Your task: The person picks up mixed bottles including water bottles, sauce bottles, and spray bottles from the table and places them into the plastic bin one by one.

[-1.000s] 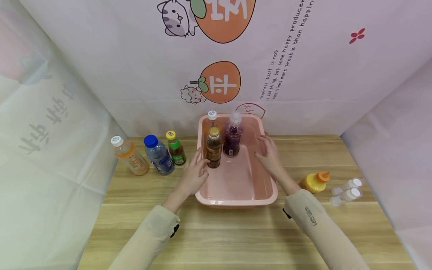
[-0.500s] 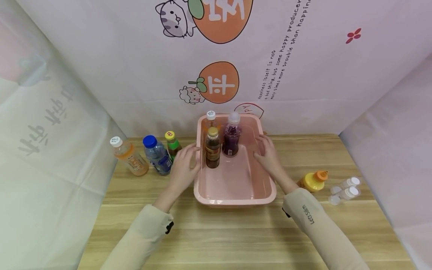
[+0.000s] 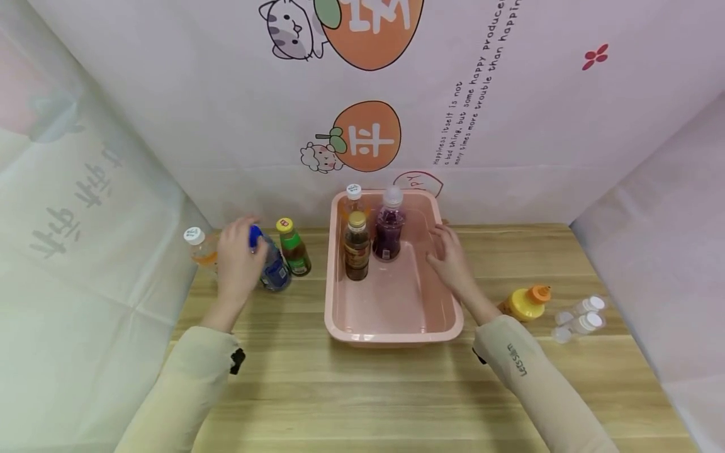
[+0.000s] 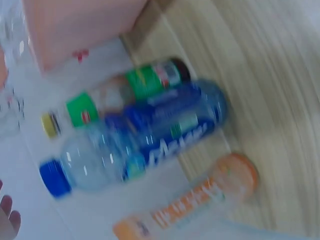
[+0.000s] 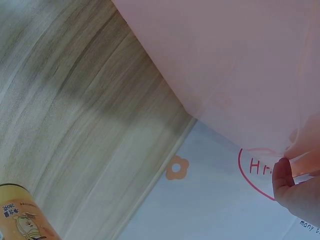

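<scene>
My left hand (image 3: 239, 258) is raised over the left bottles, beside the blue cap (image 3: 256, 235) of a clear bottle with a blue label (image 4: 175, 127). Its loosely bent fingers (image 4: 9, 217) show at the left wrist view's edge, apart from the bottles. An orange-labelled bottle (image 4: 187, 205) stands to its left, partly hidden by the hand in the head view. A green-labelled bottle with a yellow cap (image 3: 294, 247) stands on the right. My right hand (image 3: 451, 261) grips the right rim of the pink basin (image 3: 391, 338), thumb on the inner side.
In the basin stand a dark brown bottle (image 3: 357, 251), a purple drink bottle (image 3: 389, 229) and a white-capped bottle (image 3: 354, 196). To the right are a yellow squeeze bottle (image 3: 527, 303) and small white-capped bottles (image 3: 586, 324). Patterned cloth walls (image 3: 510, 201) enclose the wooden table (image 3: 368, 396).
My left hand has moved left from the brown bottle and basin rim, past the green-labelled bottle, to the blue-capped bottle. The right hand keeps its place on the rim.
</scene>
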